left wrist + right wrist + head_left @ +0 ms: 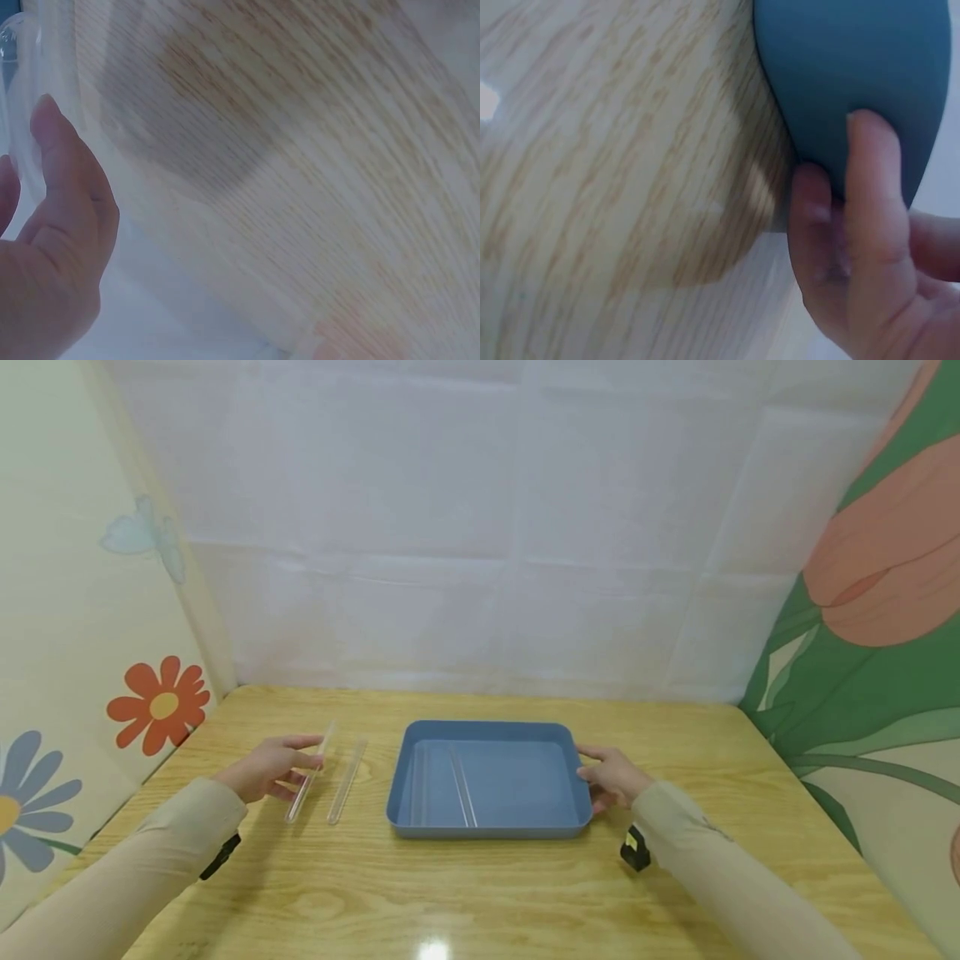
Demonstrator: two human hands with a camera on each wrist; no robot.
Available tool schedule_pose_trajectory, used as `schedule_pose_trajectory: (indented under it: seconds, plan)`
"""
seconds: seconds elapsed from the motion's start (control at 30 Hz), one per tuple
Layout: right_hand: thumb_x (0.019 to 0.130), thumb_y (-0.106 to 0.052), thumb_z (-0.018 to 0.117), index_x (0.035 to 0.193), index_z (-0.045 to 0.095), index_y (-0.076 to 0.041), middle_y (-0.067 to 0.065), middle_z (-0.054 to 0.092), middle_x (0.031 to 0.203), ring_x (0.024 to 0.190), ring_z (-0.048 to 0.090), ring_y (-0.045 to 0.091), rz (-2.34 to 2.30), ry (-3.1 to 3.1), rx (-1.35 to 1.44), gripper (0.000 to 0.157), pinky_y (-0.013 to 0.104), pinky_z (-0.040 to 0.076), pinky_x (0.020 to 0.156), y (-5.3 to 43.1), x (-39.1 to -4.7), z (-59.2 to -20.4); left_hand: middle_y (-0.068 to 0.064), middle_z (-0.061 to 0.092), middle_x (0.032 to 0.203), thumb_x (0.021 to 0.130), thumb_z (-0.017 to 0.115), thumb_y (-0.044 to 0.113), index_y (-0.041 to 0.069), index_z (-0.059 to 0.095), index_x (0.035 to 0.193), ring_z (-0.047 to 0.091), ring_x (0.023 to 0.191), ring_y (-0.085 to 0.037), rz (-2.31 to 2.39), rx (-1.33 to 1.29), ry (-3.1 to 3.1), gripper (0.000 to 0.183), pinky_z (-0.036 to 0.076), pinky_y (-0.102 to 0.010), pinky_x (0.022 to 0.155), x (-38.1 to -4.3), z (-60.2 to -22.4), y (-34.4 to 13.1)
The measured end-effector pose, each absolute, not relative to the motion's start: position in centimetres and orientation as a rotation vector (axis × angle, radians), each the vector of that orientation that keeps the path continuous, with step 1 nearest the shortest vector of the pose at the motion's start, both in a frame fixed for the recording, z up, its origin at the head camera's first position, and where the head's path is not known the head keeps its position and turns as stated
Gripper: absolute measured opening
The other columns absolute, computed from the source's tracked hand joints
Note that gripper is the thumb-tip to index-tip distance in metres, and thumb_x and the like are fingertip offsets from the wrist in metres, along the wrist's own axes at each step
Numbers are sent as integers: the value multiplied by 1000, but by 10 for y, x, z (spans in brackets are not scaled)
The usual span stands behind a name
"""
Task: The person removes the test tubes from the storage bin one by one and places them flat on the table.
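Observation:
In the head view my left hand (272,768) holds a slender clear test tube (306,789), tilted, between thumb and fingers. Part of that tube (10,56) shows at the left wrist view's top left edge. A second clear test tube (345,789) lies on the table just right of it. At the middle stands a shallow blue tray (487,832) with two clear tubes inside; one is the thin tube (463,787) lying lengthwise. My right hand (615,777) touches the tray's right end. In the right wrist view, extended fingers (874,180) rest against its outer wall.
The wood-grain table (480,902) runs back to a creased white cloth (465,527). Flower-printed panels flank it, one with a red flower (161,706) on the left and one with a large tulip (900,543) on the right.

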State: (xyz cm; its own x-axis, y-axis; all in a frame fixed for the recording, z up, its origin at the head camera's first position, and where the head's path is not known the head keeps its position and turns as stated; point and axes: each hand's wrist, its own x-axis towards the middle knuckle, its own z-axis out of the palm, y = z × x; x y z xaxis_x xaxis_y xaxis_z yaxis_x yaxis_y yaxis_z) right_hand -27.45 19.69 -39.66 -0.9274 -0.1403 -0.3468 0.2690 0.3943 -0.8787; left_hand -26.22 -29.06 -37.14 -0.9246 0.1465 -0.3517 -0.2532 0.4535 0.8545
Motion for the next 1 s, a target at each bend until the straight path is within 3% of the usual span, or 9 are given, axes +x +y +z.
schedule_pose_trajectory:
  seconds: [0.43, 0.73, 1.0]
  plan:
    - [99, 2, 47, 153, 29, -5, 25, 66, 104, 69, 68, 25, -1557, 2281, 106, 57, 31, 53, 45, 197, -275, -395, -25, 58, 121, 101, 52, 16, -7, 20, 150, 57, 76, -19, 1410, -88, 2385, 63, 53, -36, 65, -266, -375, -289]
    - [99, 3, 47, 152, 30, -4, 24, 67, 101, 70, 68, 25, -1566, 2291, 119, 56, 32, 54, 46, 197, -275, -396, -22, 61, 116, 101, 51, 15, -8, 21, 149, 53, 70, -17, 1393, -78, 2414, 61, 51, -34, 61, -267, -376, -288]
    - [99, 3, 47, 152, 29, -4, 25, 66, 104, 70, 67, 24, -1560, 2287, 106, 56, 31, 53, 46, 197, -273, -396, -27, 58, 116, 99, 53, 14, -10, 24, 148, 55, 80, -23, 1355, -74, 2454, 61, 50, -36, 63, -269, -378, -288]
